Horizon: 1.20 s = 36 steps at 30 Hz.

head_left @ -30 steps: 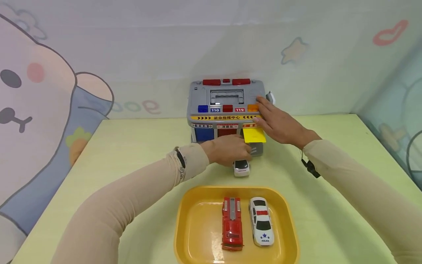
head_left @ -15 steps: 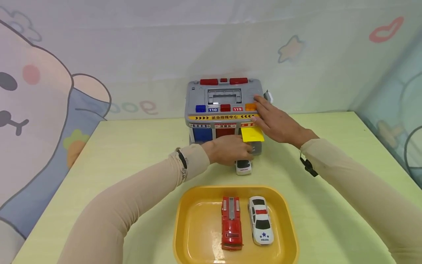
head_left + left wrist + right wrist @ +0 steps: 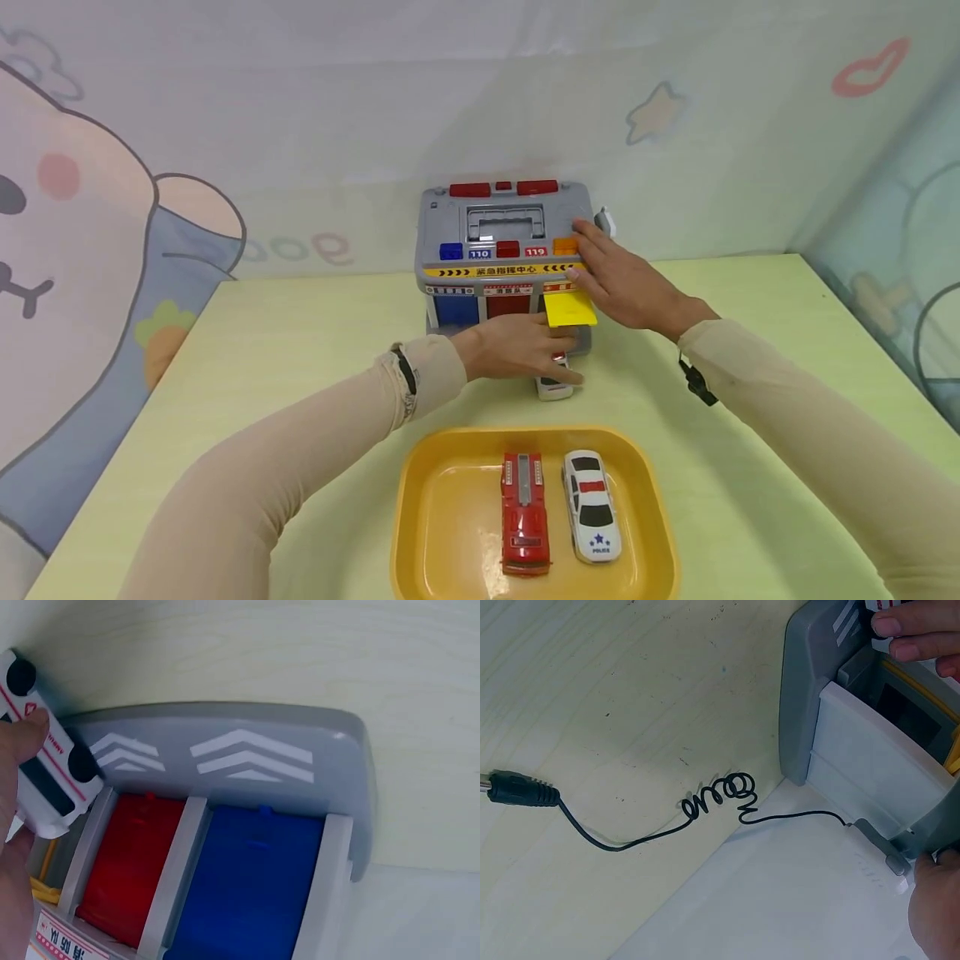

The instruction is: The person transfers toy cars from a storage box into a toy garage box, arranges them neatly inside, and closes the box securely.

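Observation:
A grey toy rescue station (image 3: 450, 221) stands at the back of the table with a blue door (image 3: 457, 310) and a red door (image 3: 508, 305) down. At its right bay a yellow door (image 3: 570, 309) is raised. My left hand (image 3: 513, 346) holds a white toy ambulance (image 3: 555, 392), nose toward me, at this bay's ramp. In the left wrist view, the thumb (image 3: 31, 727) presses on the ambulance's side; the other fingers reach over it, one extended past its front. My right hand (image 3: 633, 283) rests flat on the roof's right side, thumb at the front edge.
A yellow tray (image 3: 411, 500) nearest me holds a red toy fire engine (image 3: 525, 517) and a white toy police car (image 3: 592, 506). A coiled black cord (image 3: 720, 791) with a plug-like end trails from the station's right side.
The fingers of my left hand have straightened somewhat over the ambulance, and one now stretches across its front. The ambulance has shifted slightly toward the bay. My right hand stays on the roof.

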Each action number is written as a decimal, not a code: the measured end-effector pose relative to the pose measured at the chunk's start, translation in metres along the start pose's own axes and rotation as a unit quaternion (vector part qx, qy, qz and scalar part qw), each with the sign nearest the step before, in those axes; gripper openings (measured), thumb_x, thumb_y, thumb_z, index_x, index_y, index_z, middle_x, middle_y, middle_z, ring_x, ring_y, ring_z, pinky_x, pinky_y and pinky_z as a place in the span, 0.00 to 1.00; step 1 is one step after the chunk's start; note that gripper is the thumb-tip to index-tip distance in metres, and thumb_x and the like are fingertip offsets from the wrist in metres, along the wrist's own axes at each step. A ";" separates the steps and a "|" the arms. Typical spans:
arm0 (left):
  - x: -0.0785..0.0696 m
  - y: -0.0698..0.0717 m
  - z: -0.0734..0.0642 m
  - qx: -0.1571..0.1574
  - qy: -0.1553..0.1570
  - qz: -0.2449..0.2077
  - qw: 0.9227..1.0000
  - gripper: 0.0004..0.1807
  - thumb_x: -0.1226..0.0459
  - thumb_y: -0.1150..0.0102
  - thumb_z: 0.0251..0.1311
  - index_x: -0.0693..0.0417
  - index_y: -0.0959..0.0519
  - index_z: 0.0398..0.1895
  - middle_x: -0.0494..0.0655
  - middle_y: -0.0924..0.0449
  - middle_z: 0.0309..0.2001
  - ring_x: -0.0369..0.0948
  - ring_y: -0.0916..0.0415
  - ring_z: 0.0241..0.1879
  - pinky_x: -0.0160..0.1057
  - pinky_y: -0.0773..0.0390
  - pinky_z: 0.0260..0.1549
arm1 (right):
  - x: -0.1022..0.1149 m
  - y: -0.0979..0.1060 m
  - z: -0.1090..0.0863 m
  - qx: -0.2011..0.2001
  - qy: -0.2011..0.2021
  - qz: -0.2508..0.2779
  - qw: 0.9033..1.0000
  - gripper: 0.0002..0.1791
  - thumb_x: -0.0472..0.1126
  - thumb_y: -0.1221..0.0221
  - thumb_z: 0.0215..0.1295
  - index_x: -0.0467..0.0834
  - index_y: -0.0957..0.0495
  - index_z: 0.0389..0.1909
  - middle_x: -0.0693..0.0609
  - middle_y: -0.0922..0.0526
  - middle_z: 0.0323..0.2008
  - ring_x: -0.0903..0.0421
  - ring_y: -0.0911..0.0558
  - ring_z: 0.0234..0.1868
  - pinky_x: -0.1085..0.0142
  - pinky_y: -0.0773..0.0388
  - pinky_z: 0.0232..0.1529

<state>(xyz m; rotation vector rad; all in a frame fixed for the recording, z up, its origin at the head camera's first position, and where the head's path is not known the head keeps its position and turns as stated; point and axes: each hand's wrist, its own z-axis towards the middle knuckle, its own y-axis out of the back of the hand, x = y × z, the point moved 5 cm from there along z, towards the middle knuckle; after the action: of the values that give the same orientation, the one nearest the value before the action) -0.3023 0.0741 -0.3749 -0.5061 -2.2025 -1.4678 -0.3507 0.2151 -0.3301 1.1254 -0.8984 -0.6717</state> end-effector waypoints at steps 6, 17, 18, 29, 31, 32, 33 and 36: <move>-0.004 -0.003 -0.003 -0.016 -0.012 0.053 0.998 0.38 0.60 0.47 0.72 0.20 0.50 0.78 0.45 0.48 0.80 0.44 0.50 0.79 0.48 0.49 0.78 | -0.002 0.000 0.000 0.000 0.000 -0.004 1.000 0.38 0.55 0.59 0.80 0.35 0.54 0.78 0.43 0.58 0.81 0.42 0.50 0.80 0.48 0.44 0.77; -0.002 -0.008 -0.005 0.003 0.009 -0.007 1.000 0.34 0.55 0.58 0.77 0.20 0.55 0.79 0.43 0.60 0.82 0.44 0.58 0.81 0.51 0.56 0.79 | -0.003 -0.001 0.001 0.007 -0.005 -0.009 1.000 0.39 0.56 0.60 0.80 0.36 0.55 0.79 0.43 0.59 0.81 0.42 0.50 0.80 0.48 0.45 0.77; -0.002 -0.009 -0.005 0.005 0.011 -0.020 1.000 0.32 0.53 0.60 0.77 0.20 0.55 0.79 0.43 0.61 0.82 0.44 0.59 0.81 0.51 0.57 0.79 | -0.003 -0.001 0.001 0.007 -0.005 -0.009 1.000 0.39 0.56 0.60 0.80 0.36 0.55 0.79 0.43 0.59 0.81 0.42 0.50 0.80 0.48 0.45 0.77; -0.003 -0.011 0.001 -0.032 0.010 -0.082 0.996 0.30 0.42 0.62 0.75 0.26 0.46 0.78 0.45 0.57 0.82 0.45 0.60 0.81 0.49 0.61 0.79 | -0.002 -0.003 0.001 0.002 -0.001 -0.006 1.000 0.38 0.56 0.60 0.80 0.35 0.54 0.78 0.43 0.59 0.81 0.41 0.49 0.80 0.48 0.45 0.77; -0.004 -0.010 0.002 -0.037 0.008 -0.080 0.996 0.29 0.44 0.61 0.75 0.27 0.45 0.78 0.45 0.56 0.82 0.46 0.60 0.81 0.49 0.61 0.79 | -0.002 -0.003 0.001 0.001 0.000 -0.006 1.000 0.38 0.56 0.60 0.80 0.35 0.54 0.78 0.43 0.59 0.81 0.41 0.49 0.80 0.48 0.45 0.77; -0.004 -0.010 0.003 -0.039 0.007 -0.081 0.996 0.29 0.44 0.60 0.76 0.27 0.44 0.78 0.45 0.56 0.82 0.46 0.60 0.81 0.49 0.60 0.79 | -0.002 -0.003 0.001 0.001 0.000 -0.005 1.000 0.38 0.56 0.60 0.80 0.35 0.54 0.78 0.43 0.59 0.81 0.41 0.49 0.80 0.48 0.45 0.77; -0.004 -0.010 0.003 -0.041 0.007 -0.081 0.996 0.28 0.45 0.60 0.76 0.27 0.43 0.78 0.45 0.55 0.82 0.46 0.59 0.81 0.49 0.60 0.79 | -0.002 -0.003 0.001 0.001 0.001 -0.005 1.000 0.38 0.56 0.60 0.80 0.35 0.54 0.78 0.43 0.59 0.81 0.41 0.49 0.80 0.48 0.45 0.77; -0.004 -0.009 0.003 -0.044 0.007 -0.078 0.996 0.27 0.48 0.58 0.76 0.27 0.42 0.77 0.45 0.54 0.82 0.45 0.58 0.81 0.50 0.58 0.79 | -0.002 -0.002 0.001 0.000 0.004 -0.004 1.000 0.38 0.55 0.60 0.80 0.35 0.54 0.78 0.42 0.58 0.81 0.41 0.49 0.80 0.47 0.45 0.77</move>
<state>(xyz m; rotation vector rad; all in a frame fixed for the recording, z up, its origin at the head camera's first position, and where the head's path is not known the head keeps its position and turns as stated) -0.3043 0.0734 -0.3851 -0.3584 -2.2178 -1.6488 -0.3520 0.2154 -0.3324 1.1304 -0.8877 -0.6742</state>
